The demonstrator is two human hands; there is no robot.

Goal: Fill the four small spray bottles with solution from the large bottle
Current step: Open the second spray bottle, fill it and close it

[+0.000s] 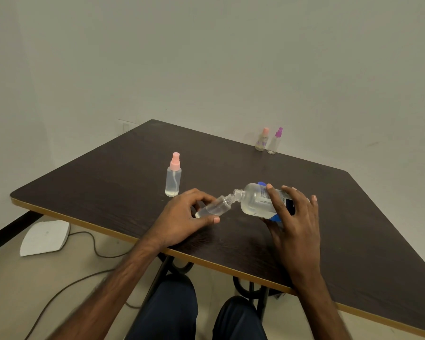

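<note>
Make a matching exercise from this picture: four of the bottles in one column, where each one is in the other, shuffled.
1. large clear plastic bottle with a blue label
2. small clear bottle with no cap
3. nearer small clear bottle with a pink spray cap
4. small clear bottle with a purple spray cap

A. standing at the table's far edge
B. held tilted in the left hand
C. standing alone, left of both hands
D. tipped over in the right hand

Pairs: 1-D, 2-B, 3-C, 4-A.

Soft, even, dimmish indoor light; faint shadows, wide-angle bending at edges, slight softness
</note>
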